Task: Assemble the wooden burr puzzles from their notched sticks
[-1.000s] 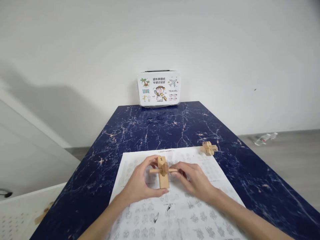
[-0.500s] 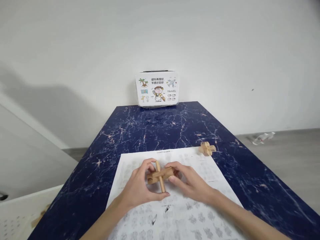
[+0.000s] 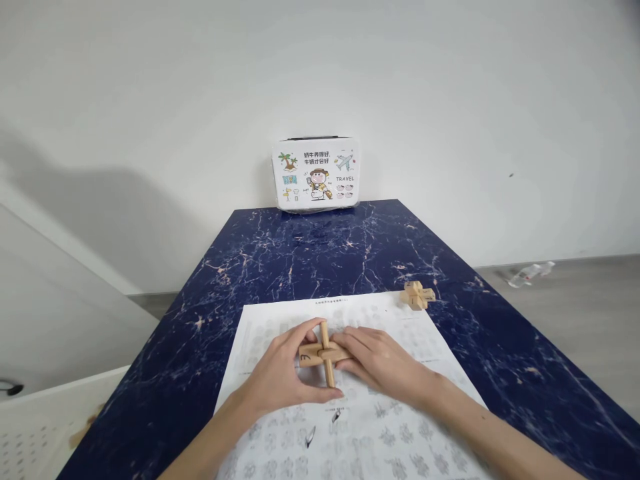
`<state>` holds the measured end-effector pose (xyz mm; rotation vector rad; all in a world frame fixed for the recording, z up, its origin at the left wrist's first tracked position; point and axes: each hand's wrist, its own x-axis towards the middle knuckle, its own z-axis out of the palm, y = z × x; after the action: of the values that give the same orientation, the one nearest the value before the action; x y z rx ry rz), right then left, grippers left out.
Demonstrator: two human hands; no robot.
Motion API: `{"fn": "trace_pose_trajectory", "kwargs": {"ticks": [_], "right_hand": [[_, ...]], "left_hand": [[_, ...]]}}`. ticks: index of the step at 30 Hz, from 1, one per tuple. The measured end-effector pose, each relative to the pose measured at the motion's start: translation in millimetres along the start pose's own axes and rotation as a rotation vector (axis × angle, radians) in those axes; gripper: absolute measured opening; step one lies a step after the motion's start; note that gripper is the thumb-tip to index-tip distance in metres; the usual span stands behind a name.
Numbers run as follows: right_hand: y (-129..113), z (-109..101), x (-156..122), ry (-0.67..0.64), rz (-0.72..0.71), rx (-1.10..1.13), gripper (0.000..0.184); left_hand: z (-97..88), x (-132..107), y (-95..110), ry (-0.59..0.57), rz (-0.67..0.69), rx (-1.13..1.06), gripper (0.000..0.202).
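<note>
Between my two hands is a cross-shaped wooden interlocking puzzle, made of light wooden pieces with a dark mark on its left arm. My left hand pinches the upright rod of the puzzle, forefinger at its far end and thumb at its near end. The fingers of my right hand are closed on the right arm of the puzzle, hiding its end. Beneath both hands lies a printed instruction sheet with rows of small grey diagrams.
Another wooden puzzle sits at the sheet's far right corner. A white cartoon-printed case stands against the wall at the back of the dark blue marbled table. A white perforated basket holding wooden pieces is at lower left.
The puzzle has turned slightly, so its sideways arms lie more level. My right fingers have closed further over its right arm. The view has shifted a little.
</note>
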<state>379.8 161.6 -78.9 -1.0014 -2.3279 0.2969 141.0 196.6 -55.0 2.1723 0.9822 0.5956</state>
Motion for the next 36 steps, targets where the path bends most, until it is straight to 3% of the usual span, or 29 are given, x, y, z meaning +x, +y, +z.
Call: {"fn": "trace_pose_trajectory", "kwargs": {"ticks": [8,16,28,32,36], "right_hand": [[-1.5,0.1,1.0,0.013,0.057,0.026,0.037],[-3.2,3.7,-2.5,0.025,-0.017,-0.034,0.033],[-0.9,10.0,-12.5,0.029,0.052,-0.112,0.03],[-2.1,8.5,-13.4,0.023,0.096,-0.046,0.032],[-8.8,-0.3,-9.8,0.049,0.161,0.166,0.038]], "left_hand": [[-3.0,5.2,4.7,0.036,0.085,-0.016,0.084],[3.1,-3.0,-3.4,-0.009,0.172,0.029,0.107],[1.7,-3.0,-3.6,-0.027,0.261,0.087,0.111],[1.9,-3.8,-3.2,-0.026,0.283,0.09,0.111],[-0.4,-2.4,-2.0,0.022,0.273,0.084,0.107]]}}
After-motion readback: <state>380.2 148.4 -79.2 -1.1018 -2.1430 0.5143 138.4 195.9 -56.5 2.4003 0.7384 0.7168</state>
